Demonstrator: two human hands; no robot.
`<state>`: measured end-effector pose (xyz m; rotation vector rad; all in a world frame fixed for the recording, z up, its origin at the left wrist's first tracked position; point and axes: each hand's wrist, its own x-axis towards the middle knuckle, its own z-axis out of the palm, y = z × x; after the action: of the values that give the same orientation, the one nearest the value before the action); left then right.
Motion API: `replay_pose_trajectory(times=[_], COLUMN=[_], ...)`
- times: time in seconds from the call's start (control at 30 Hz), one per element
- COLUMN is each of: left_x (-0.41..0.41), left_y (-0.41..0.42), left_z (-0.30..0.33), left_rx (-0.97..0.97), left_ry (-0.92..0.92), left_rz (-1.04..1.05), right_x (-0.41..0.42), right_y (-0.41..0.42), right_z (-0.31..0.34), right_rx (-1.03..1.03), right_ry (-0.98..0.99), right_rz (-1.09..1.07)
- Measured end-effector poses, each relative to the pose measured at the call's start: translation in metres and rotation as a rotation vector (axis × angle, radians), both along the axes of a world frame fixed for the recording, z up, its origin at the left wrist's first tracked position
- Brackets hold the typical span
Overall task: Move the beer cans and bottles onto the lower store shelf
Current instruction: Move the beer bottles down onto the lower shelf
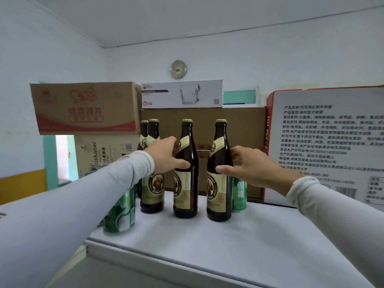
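Beer bottles stand upright on a white top surface [259, 235] in the head view, four of them, brown glass with cream labels and gold caps. The middle bottle [187, 183] is gripped by the left hand [166, 155], whose thumb lies across the front of the glass just above the main label while the fingers curl round the shoulder on the far side. The right bottle [220, 183] stands a little apart from it and is gripped by the right hand [253, 165] in the same way, thumb on the front and fingers wrapped behind the shoulder. Both bottles have their bases on the surface. To the left stands a third bottle [152, 183], just beside the left wrist, and close behind it a fourth bottle [143, 132], mostly hidden, with only its neck and shoulder showing. A green can [119, 215] sits at the left under the left forearm, partly covered by the grey sleeve [83, 204]. Another green can [239, 194] stands just behind the right bottle, below the right hand. Behind the row are stacked cardboard boxes [87, 107], a white box with a glass pictured on it [182, 94], and at the right a large white box with printed text [328, 142]. A round clock [178, 69] hangs on the wall above.
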<state>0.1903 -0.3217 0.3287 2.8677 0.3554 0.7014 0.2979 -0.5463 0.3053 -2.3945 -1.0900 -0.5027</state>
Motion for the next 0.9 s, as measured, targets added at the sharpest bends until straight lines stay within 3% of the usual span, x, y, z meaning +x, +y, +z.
replay_pose_trajectory(times=[0.13,0.27,0.47,0.7,0.9], left_x=[0.013,0.015,0.007,0.001,0.002], left_y=[0.001,0.0,-0.011,-0.003,0.001], left_z=[0.0,-0.004,-0.003,-0.006,-0.022], left_rx=[-0.087,-0.109,-0.04,-0.28,-0.46], left_ry=[0.03,-0.051,-0.07,-0.017,-0.06], left_rz=[-0.075,-0.085,-0.012,-0.185,-0.292], right_x=[0.004,0.005,-0.003,-0.009,-0.02], right_y=[0.02,0.027,0.016,0.007,0.015], right_z=[-0.003,-0.006,0.005,0.001,-0.006], right_rx=[0.044,0.085,0.12,0.212,0.194], right_ry=[0.019,0.029,0.198,0.334,0.284], right_rz=[-0.048,-0.075,0.089,0.182,0.046])
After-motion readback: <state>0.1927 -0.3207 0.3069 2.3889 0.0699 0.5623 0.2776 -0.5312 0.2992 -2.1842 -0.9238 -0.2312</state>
